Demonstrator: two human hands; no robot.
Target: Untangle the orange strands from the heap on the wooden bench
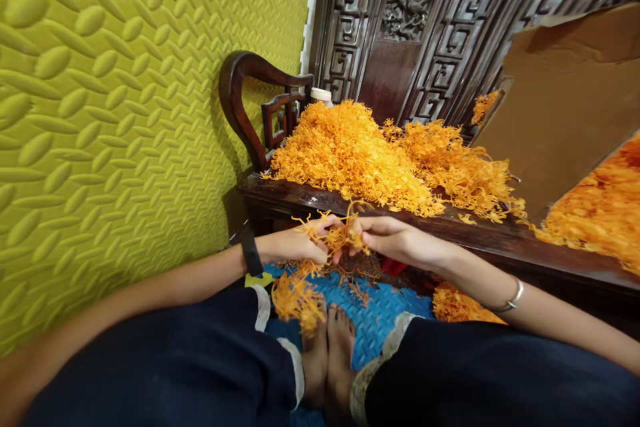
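Close together over my knees, both hands work at orange stringy pieces, thin, branching and curly-ended, whose exact kind I cannot make out. My left hand (309, 241) is closed on a bunch of orange stringy pieces (299, 297), which hangs below it in front of my shins. My right hand (397, 240) pinches strands of the same kind by its fingertips, touching the tangle between the hands. Some fingertips are hidden by the strands. Just beyond the hands, a large heap of orange pieces (345, 153) lies on a dark wooden bench (320, 200).
A cardboard sheet (565, 93) stands at the right, with more orange pieces (600, 203) beside it. Yellow textured foam matting (125, 113) covers the left wall. A white-lidded container (321, 95) sits behind the heap. Below, my bare feet rest on a blue foam mat (380, 320).
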